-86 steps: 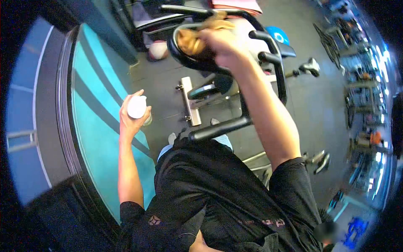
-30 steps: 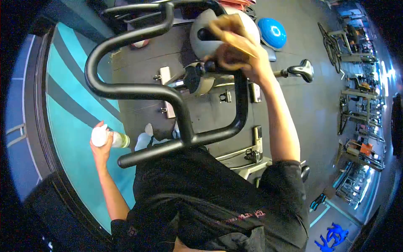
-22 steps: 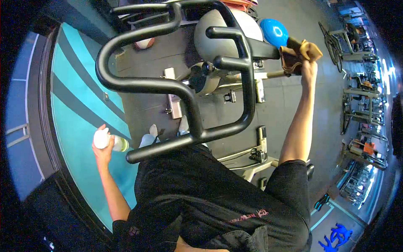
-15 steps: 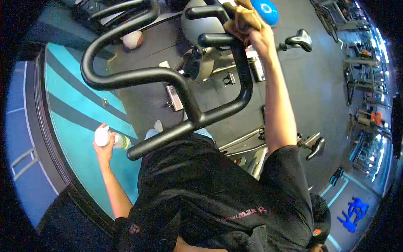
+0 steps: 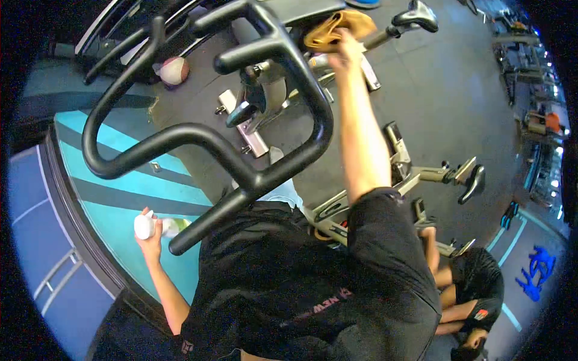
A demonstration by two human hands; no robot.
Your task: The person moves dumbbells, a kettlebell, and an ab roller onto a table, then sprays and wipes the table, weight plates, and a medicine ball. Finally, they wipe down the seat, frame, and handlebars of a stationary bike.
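A white-topped spray bottle [image 5: 144, 226], its lower part clear with a greenish label, is in my left hand [image 5: 152, 240], whose fingers wrap round it at the left. My right hand [image 5: 347, 55] is stretched out at the top and holds a yellow-brown cloth [image 5: 341, 30]. Black curved handlebars [image 5: 262, 180] of an exercise bike lie between my two arms. The cloth is to the right of the upper grips, near the beam below a black saddle [image 5: 415, 18].
Another bike with a saddle [image 5: 474, 183] stands at the right. A person in black [image 5: 478, 277] is low down at the lower right. A red and white ball [image 5: 174, 71] lies on the floor at the upper left. Turquoise striped panel [image 5: 120, 198] at left.
My right hand has moved with the cloth off the handlebar's upper grips. The view has shifted, and more of the person at the lower right shows. The bottle is still in my left hand.
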